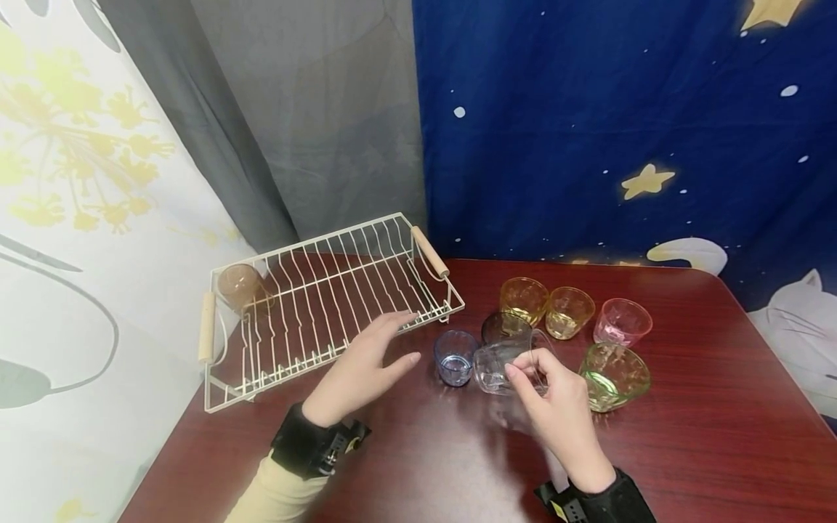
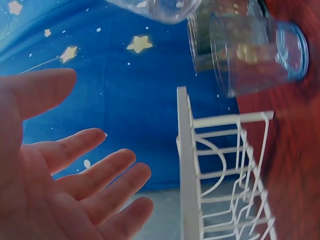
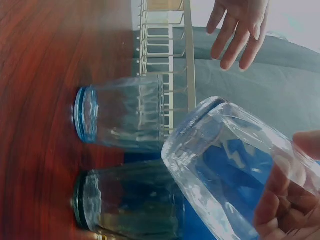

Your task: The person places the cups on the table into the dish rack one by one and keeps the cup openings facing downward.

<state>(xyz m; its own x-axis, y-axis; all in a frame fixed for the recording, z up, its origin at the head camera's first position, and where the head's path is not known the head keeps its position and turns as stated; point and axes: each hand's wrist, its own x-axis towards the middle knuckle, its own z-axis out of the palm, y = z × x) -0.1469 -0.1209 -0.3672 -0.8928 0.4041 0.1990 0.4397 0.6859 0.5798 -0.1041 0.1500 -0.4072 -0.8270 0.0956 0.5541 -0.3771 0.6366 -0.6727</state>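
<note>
My right hand (image 1: 552,399) pinches a clear drinking glass (image 1: 493,369) near its rim, thumb on one side. The glass is tipped over, its thick base (image 3: 192,127) pointing left toward the rack. Nothing is in my left hand (image 1: 366,367), which hovers with spread fingers by the front edge of the white wire dish rack (image 1: 327,280). In the left wrist view its palm and fingers (image 2: 100,175) show. A blue glass (image 1: 455,359) stands upright between the hands, and a dark grey glass (image 1: 503,327) stands behind the clear one.
A brown glass (image 1: 240,287) sits at the rack's left end. Two yellow glasses (image 1: 523,298), a pink glass (image 1: 621,323) and a green glass (image 1: 615,378) stand at the right. The rack has wooden handles (image 1: 429,250). Behind the red-brown table (image 1: 418,465) hang curtains (image 1: 556,145).
</note>
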